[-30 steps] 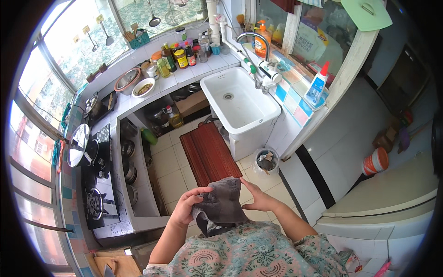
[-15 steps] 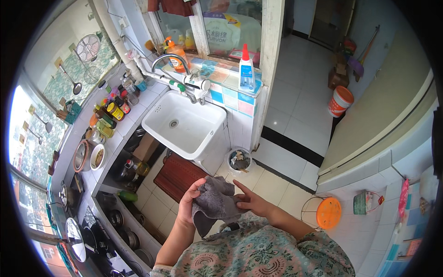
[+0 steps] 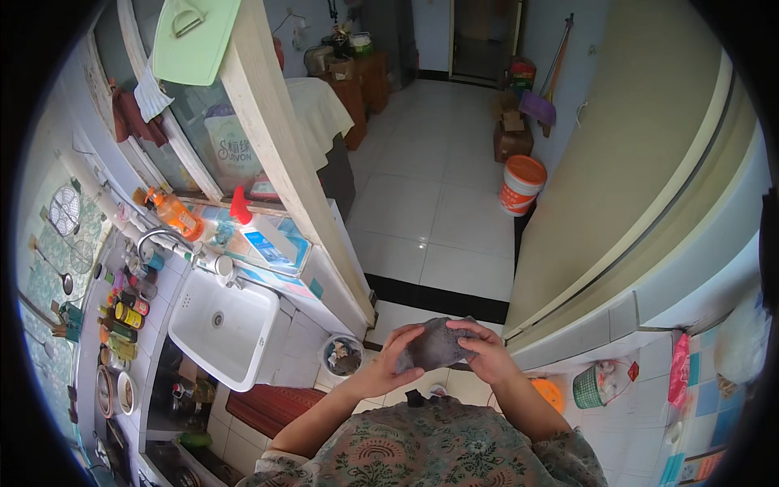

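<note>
My two hands (image 3: 484, 357) share one grey cloth (image 3: 436, 347) near one white sink (image 3: 231, 341), one faucet (image 3: 221, 265), one red mat (image 3: 272, 408), one waste bin (image 3: 326, 362), one green chopping board (image 3: 195, 53), one purple dustpan (image 3: 537, 108) and one orange-and-white bucket (image 3: 520, 195).

Left of and beyond my left hand (image 3: 396, 355) stands a white-framed window (image 3: 187, 109); beyond my right hand (image 3: 485, 352), glossy floor tiles (image 3: 398, 207) (light glinting off them) run toward a bluish wall (image 3: 432, 36).

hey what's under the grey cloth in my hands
Below the grey cloth, pale floor tiles show between your left hand and right hand, which hold its sides. What lies directly beneath it is covered.
</note>
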Motion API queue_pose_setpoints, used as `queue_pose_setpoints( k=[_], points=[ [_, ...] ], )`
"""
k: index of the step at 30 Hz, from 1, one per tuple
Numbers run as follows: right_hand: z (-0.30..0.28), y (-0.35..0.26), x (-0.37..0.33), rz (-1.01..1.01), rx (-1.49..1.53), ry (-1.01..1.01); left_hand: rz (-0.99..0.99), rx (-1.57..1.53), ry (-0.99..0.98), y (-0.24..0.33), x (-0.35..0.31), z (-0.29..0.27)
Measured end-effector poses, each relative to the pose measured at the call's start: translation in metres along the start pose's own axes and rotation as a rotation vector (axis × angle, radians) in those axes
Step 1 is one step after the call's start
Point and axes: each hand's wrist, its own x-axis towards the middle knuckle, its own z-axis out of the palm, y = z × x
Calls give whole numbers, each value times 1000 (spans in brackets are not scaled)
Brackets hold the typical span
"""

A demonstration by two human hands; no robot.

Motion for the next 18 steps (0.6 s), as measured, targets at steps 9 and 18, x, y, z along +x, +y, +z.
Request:
queue_pose_setpoints(
  k=[9, 18],
  points=[
    [-60, -136, 82, -523, -1164, 166, -131, -230, 293, -63, 214, 13],
    [-153, -183, 264, 63, -1229, 134, -65, -592, 15, -110, 395, -100]
  ],
)
